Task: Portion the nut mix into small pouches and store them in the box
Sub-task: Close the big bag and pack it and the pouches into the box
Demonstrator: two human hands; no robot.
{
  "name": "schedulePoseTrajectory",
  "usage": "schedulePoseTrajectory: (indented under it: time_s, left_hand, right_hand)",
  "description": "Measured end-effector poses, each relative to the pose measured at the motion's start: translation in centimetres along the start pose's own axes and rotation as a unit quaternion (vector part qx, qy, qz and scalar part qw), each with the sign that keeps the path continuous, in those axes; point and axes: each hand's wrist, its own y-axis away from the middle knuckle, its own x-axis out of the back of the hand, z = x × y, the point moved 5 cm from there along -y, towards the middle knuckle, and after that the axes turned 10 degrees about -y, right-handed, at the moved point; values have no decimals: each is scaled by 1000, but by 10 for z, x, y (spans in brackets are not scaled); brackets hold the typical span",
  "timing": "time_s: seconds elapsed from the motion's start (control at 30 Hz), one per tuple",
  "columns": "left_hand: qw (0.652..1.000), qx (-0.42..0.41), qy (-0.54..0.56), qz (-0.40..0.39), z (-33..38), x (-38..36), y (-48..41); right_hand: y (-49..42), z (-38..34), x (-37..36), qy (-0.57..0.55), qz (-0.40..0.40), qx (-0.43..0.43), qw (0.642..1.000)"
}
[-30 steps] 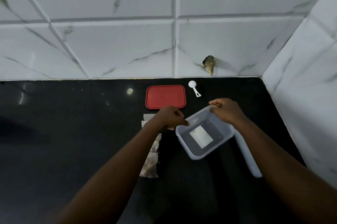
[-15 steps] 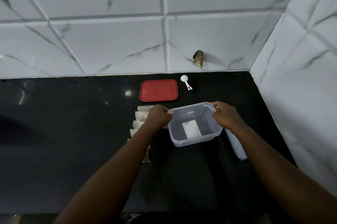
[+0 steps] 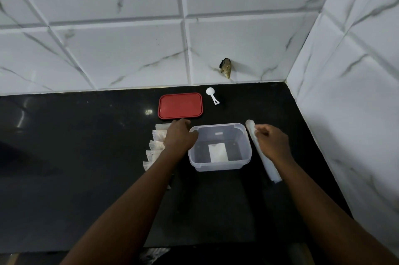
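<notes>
A: Box first. Where is it, and what does it look like?
B: Clear plastic storage box (image 3: 220, 166), upright on the black counter (image 3: 86, 156), centre, between the two hands. Rounded corners, lipped rim, white rectangular label (image 3: 218, 152) showing at the bottom. No pouches inside. Red lid (image 3: 180, 105) lies flat just behind it, white scoop (image 3: 212, 95) beside the lid.
A: Pouches?
B: Small clear pouches (image 3: 154, 150), in an overlapping row left of the box, partly under the left forearm. Faint brownish fill, too dim to name.
A: Handling?
B: My guess is the box is light and stiff. Its smooth walls may skate on the polished counter, so take it by the rim on opposite sides. Pouches look like soft, light, slippery film. Pinch each at the top edge, not the belly.
A: Hands?
B: Left hand (image 3: 179, 135) is knuckles-up over the far end of the pouch row and seems to touch the box's left rear corner. Fingers are tucked under, so I can't tell if they pinch anything. Right hand (image 3: 272, 141) has its fingers loosely curled and holds nothing. It hovers over a long whitish rolled bag (image 3: 267, 167) right of the box, off the rim.
A: Stage?
B: Storing not yet begun, I'd say.
</notes>
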Motion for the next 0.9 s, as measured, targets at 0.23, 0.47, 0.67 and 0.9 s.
schedulePoseTrajectory:
  time_s: [0.23, 0.47, 0.67, 0.9]
  left_hand:
    - [967, -251, -30, -15, 74, -6, 19]
    - [940, -328, -59, -73, 122, -32, 24]
    - [910, -379, -131, -102, 154, -54, 24]
    - [893, -407, -166, -100, 169, -58, 18]
  right_hand:
    - [7, 54, 19, 57, -4, -44, 997]
    - [3, 66, 11, 80, -47, -69, 993]
    - [-4, 75, 4, 66, -75, -106, 989]
    - [-9, 71, 10, 37, -64, -99, 992]
